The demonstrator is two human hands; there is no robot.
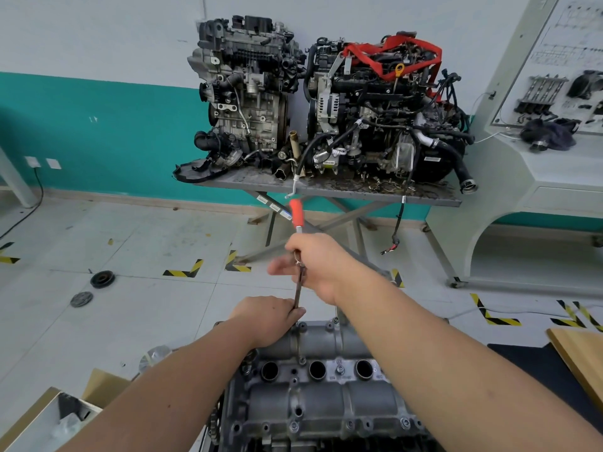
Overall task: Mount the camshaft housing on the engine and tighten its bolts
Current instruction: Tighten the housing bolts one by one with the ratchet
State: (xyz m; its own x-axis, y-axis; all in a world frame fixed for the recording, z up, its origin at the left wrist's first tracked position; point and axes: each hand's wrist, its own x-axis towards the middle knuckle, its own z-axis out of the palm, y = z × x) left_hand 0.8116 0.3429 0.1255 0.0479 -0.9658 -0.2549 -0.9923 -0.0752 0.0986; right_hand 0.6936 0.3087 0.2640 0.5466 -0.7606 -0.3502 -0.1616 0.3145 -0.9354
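Grey cast aluminium fills the space under both forearms: the camshaft housing (313, 383) sits on top of the engine (261, 435), with three round plug wells in a row just below the hands and bolt heads showing along its edges. At the far end of the housing, the left hand (267, 316) is curled around the lower end of a dark tool shaft, fingertips pressed against it right above the casting. The right hand (315, 267) is a little higher and beyond the left, closed around the upper part of the same ratchet wrench (298, 252), whose red grip (296, 212) sticks out past the knuckles. The two hands are close but not touching, one at each end of the shaft.

Beyond the hands, a metal table (326, 190) against the teal and white wall carries two complete engines, the right-hand one wrapped in red straps (391, 57). Left of the left hand, two dark round pulleys (102, 278) lie on the tiled floor. An open cardboard box (58, 415) sits under the left forearm.
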